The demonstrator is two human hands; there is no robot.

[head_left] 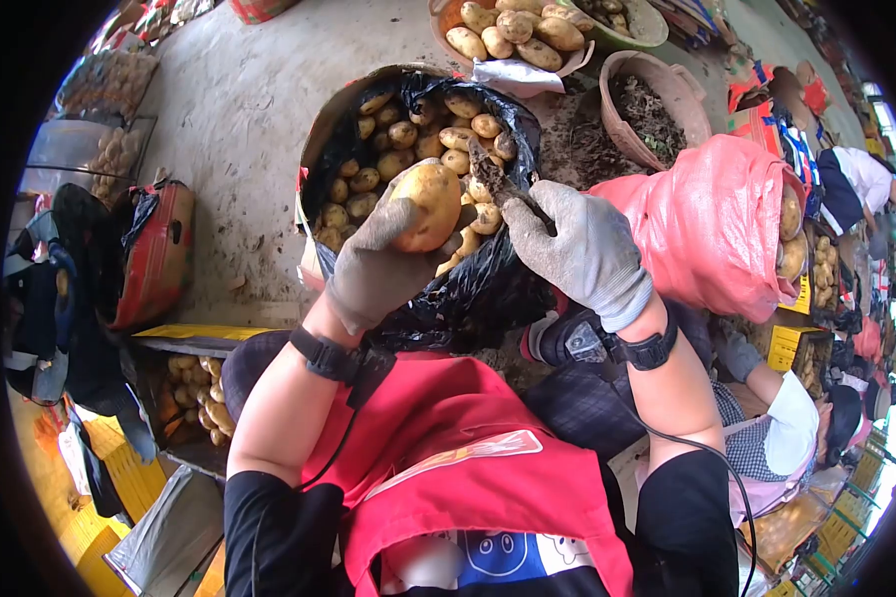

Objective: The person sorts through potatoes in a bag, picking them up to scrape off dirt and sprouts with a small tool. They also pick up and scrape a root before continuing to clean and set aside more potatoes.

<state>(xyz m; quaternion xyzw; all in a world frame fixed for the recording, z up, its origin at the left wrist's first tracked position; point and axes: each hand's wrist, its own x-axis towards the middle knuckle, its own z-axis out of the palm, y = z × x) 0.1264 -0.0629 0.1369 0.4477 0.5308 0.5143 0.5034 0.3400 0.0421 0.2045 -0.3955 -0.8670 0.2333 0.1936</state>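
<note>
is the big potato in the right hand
No, the left hand holds the big potato above the black plastic liner.

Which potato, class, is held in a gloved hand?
The large yellowish potato in the person's left hand: it is raised, while the potatoes beneath it lie heaped in the black-lined container.

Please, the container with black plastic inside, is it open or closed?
Open: the container has no cover over it, and many potatoes show inside the black plastic.
</note>
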